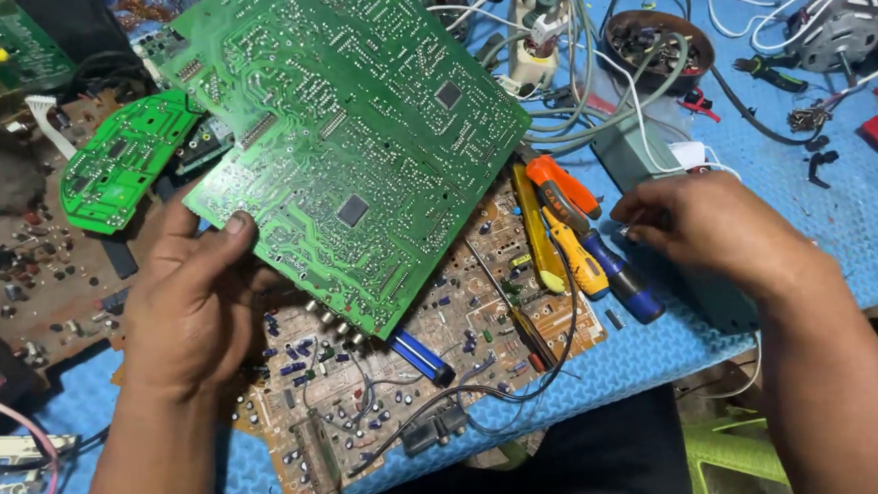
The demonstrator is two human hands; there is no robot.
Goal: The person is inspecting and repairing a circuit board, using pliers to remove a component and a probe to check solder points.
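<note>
My left hand (pixel 189 300) grips the lower left edge of a large green circuit board (pixel 353 131), held tilted above the bench with its solder side up. Under it lies a tan circuit board (pixel 464 346) studded with small parts and black wires. My right hand (pixel 703 228) hovers to the right, fingers pinched on something small that I cannot make out, just beside a cluster of screwdrivers (pixel 584 244) with orange, yellow and blue handles.
A blue foam mat (pixel 858 215) covers the bench. A smaller rounded green board (pixel 119 164) lies at the left. A brown bowl of small parts (pixel 659 45), tangled cables (pixel 591 99) and a small motor (pixel 838 26) sit at the back right.
</note>
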